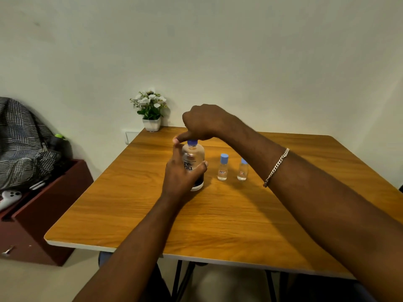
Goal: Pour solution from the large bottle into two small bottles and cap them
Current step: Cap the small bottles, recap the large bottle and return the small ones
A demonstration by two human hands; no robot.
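The large clear bottle (194,156) with dark lettering stands upright on the wooden table (218,214). My left hand (181,177) is wrapped around its body. My right hand (204,123) comes over from above, its fingers pinching the bottle's blue cap (192,142). To the right of it stand two small clear bottles, one (222,168) nearer the large bottle and one (242,171) further right. Both wear blue caps and hold a little clear liquid. My right forearm partly hides the second one's cap.
A white pot of artificial flowers (151,111) stands at the table's far left corner by the wall. Left of the table is a dark red cabinet (39,214) with a checked backpack (21,140) and a white game controller (9,197) on it.
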